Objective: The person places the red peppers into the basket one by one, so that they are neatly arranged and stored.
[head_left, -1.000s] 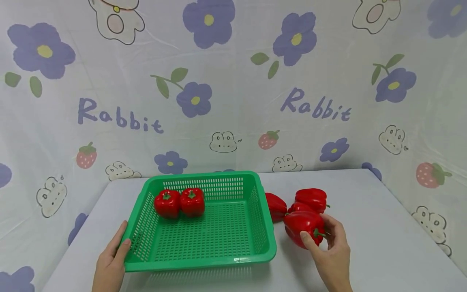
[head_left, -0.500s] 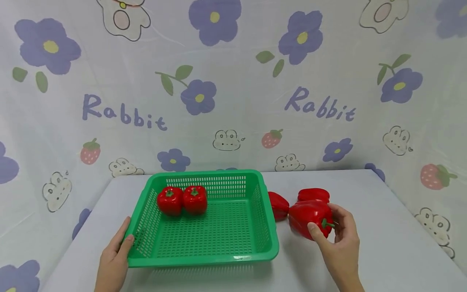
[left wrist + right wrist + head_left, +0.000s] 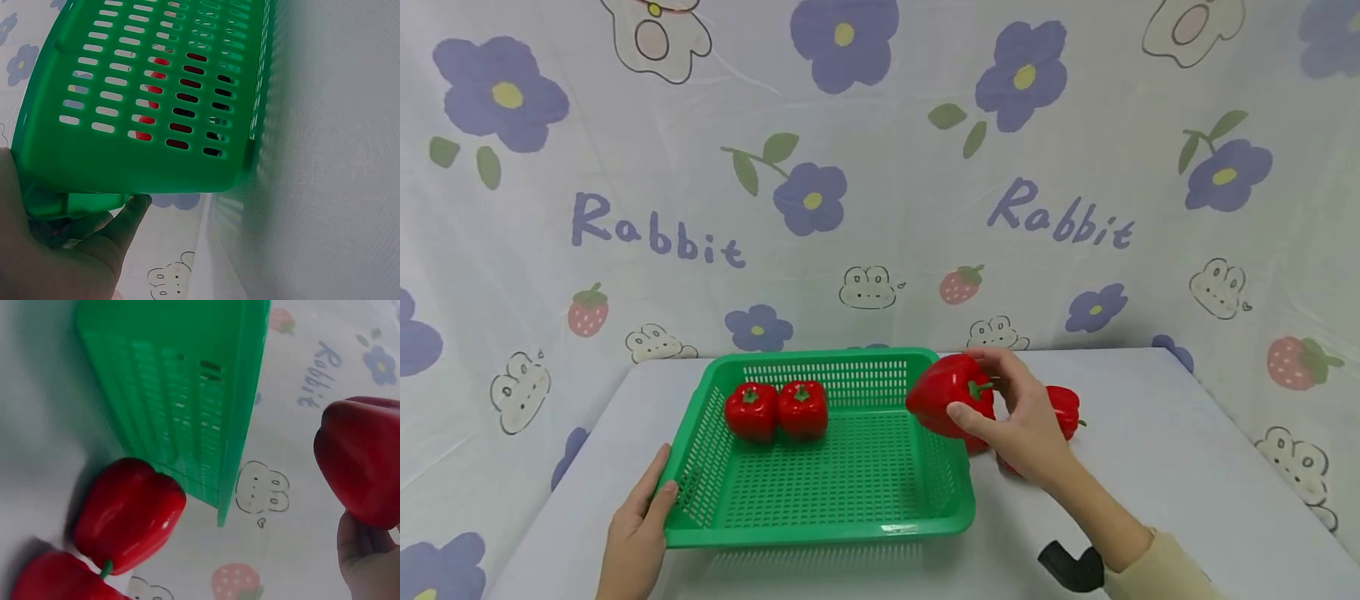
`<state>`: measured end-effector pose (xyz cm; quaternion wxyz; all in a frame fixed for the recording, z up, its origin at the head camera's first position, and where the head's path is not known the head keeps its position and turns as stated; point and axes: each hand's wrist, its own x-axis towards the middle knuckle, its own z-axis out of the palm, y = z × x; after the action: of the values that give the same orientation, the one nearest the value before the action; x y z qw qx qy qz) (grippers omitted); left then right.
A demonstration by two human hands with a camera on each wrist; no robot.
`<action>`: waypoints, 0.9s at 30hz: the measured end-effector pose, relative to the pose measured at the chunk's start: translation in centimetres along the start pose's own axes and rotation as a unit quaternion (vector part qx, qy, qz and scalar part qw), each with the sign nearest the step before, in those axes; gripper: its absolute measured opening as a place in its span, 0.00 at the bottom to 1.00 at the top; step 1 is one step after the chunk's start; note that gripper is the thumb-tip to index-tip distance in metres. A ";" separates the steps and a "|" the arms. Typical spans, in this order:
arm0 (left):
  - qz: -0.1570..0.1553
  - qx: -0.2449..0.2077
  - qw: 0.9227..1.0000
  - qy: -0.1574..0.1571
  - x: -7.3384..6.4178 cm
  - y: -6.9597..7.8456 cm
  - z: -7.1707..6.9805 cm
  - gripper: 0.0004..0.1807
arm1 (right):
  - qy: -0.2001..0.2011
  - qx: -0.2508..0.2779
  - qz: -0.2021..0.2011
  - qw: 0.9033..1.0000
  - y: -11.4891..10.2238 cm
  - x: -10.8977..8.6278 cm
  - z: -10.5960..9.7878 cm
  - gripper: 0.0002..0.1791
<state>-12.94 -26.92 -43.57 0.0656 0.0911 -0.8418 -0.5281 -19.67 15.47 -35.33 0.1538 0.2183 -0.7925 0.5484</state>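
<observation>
My right hand (image 3: 1018, 421) grips a red bell pepper (image 3: 946, 396) by its stem end, raised over the right rim of the green plastic basket (image 3: 820, 533). In the right wrist view the held pepper (image 3: 365, 459) is apart from the basket wall. My left hand (image 3: 636, 529) holds the basket's left rim, with the thumb on top. Inside the basket, at the back left, two red bell peppers (image 3: 751, 412) stand side by side, stems up. Other red bell peppers (image 3: 1065, 410) lie on the table to the right, partly hidden behind my right hand and forearm.
The white table (image 3: 1172, 467) extends right of the loose peppers. Right beside the basket's outer wall lies one pepper (image 3: 128, 515), with another (image 3: 59, 578) close by. A patterned cloth (image 3: 880, 208) hangs behind the table. A black curved piece (image 3: 1071, 567) sits at my right wrist.
My right hand has lifted the bell pepper off the table pile and carried it left to above the basket's right rim. My left hand stays on the basket's left rim.
</observation>
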 end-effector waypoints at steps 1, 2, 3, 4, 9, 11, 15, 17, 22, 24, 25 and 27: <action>-0.001 0.001 1.000 0.000 0.0 0.0 0.0 0.31 | -0.016 -0.013 -0.009 1.000 0.0 0.6 0.2 0.35; -0.001 0.001 1.000 -0.001 0.1 0.0 0.0 0.31 | -0.028 -0.028 -0.015 0.999 0.0 1.1 0.5 0.36; -0.003 -0.002 1.000 -0.002 0.1 0.0 0.0 0.31 | -0.039 -0.041 -0.022 0.998 0.0 1.6 0.7 0.35; -0.005 -0.002 1.000 -0.002 0.1 0.0 0.1 0.32 | -0.047 -0.051 -0.027 0.997 0.1 2.0 1.0 0.36; -0.011 0.001 1.000 0.001 0.0 0.2 0.2 0.32 | -0.075 -0.065 -0.040 0.994 0.6 3.7 2.3 0.33; -0.009 0.002 1.000 0.003 0.0 0.2 0.1 0.32 | -0.083 -0.065 -0.038 0.994 0.9 4.2 2.8 0.32; -0.006 0.002 1.000 -0.001 0.0 0.1 0.0 0.32 | -0.101 -0.064 -0.028 0.992 1.9 4.7 3.4 0.31; -0.006 0.005 1.000 -0.001 0.1 0.1 0.0 0.32 | -0.111 -0.067 -0.022 0.991 2.4 4.9 3.8 0.32; -0.004 0.001 1.000 0.000 0.1 0.1 -0.1 0.32 | -0.143 -0.073 -0.018 0.987 3.2 5.2 4.8 0.33; -0.004 0.001 1.000 -0.002 0.1 0.0 -0.1 0.32 | -0.156 -0.075 -0.018 0.985 3.5 5.4 5.2 0.34; -0.004 0.003 1.000 -0.001 0.1 0.0 -0.1 0.32 | -0.163 -0.077 -0.015 0.984 3.6 5.5 5.4 0.34; -0.002 0.002 1.000 -0.003 0.2 -0.1 -0.1 0.32 | -0.176 -0.079 -0.004 0.981 3.8 5.7 5.6 0.35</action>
<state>-13.07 -27.11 -43.64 0.0620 0.0916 -0.8429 -0.5266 -26.48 10.34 -37.60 0.0312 0.3019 -0.8472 0.4361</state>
